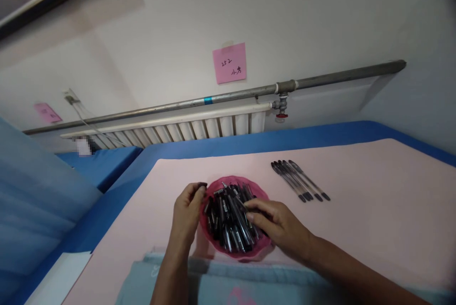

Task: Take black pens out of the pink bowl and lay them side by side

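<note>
Dozens of dark, clear-barrelled pens (pixel 231 217) fill a round pink basket (pixel 261 190), near the middle of the near side of the desk (pixel 320 135). The step in hand looks like handling pens at the basket one at a time. The left hand (pixel 185 207), at the left rim, has thumb and finger clamped on a small dark piece (pixel 202 184), possibly a cap. The right hand (pixel 280 222) reaches over the right rim, its fingertips close together at a pen; I cannot tell whether they grip it. Any lift would call for a light pinch and a clear pull, since the pens lie crossed and tightly packed.

Farther right, a small loose row of pens (pixel 297 181) lies slantwise on the pink cover (pixel 366 200). A white sheet (pixel 59 276) sits at the near left, below a pale blue curtain (pixel 35 191). Along the far wall (pixel 320 20) run a white radiator (pixel 199 129) and a metal pipe (pixel 164 109), with a pink note (pixel 230 65) stuck above.
</note>
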Available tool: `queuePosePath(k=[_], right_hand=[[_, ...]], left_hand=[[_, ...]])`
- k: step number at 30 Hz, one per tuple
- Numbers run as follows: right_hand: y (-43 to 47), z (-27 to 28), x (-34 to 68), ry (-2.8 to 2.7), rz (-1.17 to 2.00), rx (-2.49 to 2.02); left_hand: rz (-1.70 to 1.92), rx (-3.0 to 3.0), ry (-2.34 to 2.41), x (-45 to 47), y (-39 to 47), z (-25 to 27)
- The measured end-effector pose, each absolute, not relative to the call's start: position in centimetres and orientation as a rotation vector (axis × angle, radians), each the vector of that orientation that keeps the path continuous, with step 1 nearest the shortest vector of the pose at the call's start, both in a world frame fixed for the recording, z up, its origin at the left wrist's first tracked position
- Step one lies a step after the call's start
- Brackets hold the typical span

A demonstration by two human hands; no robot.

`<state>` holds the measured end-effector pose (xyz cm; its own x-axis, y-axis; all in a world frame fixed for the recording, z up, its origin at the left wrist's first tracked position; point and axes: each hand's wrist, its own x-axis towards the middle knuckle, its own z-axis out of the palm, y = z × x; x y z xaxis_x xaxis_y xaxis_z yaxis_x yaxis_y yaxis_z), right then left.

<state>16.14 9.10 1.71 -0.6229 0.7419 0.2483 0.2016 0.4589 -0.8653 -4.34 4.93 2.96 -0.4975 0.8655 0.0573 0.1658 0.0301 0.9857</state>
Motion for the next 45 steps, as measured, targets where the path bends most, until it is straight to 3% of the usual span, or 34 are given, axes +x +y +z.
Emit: queuePosePath(k=[4, 10, 18, 26, 31, 36, 40, 45], right_hand=[[9.2, 1.6, 16.1, -2.073, 1.136, -0.809], [9.1, 1.8, 16.1, -2.09, 1.118, -0.792], [9.1, 1.8, 16.1, -2.14, 1.065, -0.776], [9.0, 1.5, 16.0, -2.135, 1.077, -0.77], [9.1, 1.6, 16.0, -2.152, 1.064, -0.778], [9.0, 1.6, 16.0, -2.216, 1.02, -0.765], [9.1, 1.0, 16.1, -2.302, 0.932, -0.732], [9.2, 0.4, 16.2, -2.33, 0.9, -0.709]], left_hand=[[1.143, 1.499, 2.254, -5.4, 5.0, 2.4], [0.379, 1.797, 2.624, -2.9, 4.9, 1.9], [0.237, 1.714, 2.657, -2.0, 5.1, 2.0], [0.353, 1.666, 2.594, -2.5, 5.4, 1.4], [0.777, 1.553, 2.513, -3.3, 5.5, 1.6], [1.549, 0.979, 1.742, -2.9, 5.3, 2.7], [1.674, 0.514, 1.219, -2.4, 5.4, 3.0], [1.682, 0.403, 1.091, -2.5, 5.5, 3.2]])
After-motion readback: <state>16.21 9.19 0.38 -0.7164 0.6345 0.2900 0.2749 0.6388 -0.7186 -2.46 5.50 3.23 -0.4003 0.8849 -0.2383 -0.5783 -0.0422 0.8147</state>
